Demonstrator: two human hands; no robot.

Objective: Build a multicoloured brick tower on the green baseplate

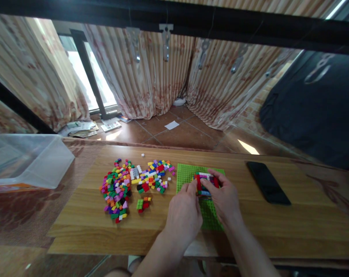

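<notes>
Both my hands meet at a small toy-brick structure (205, 189) of red, white, blue and other colours, on the green baseplate (188, 171). My left hand (186, 209) grips its left side, fingers closed against a red part. From the right, my right hand (225, 196) holds it between thumb and fingers. The hands cover much of the structure, so its lower part is hidden. To the left lies a wide heap of loose toy bricks (116, 188) in many colours. A small cluster of green, red and orange bricks (142, 204) sits nearer to me.
A black phone (268, 182) lies on the wooden board (84, 227) at right. A clear plastic bin (41, 165) stands at far left. Across the top runs a dark bar (105, 25) with metal clips. Beyond are curtains (151, 77) and papers (80, 129) on the tiled floor.
</notes>
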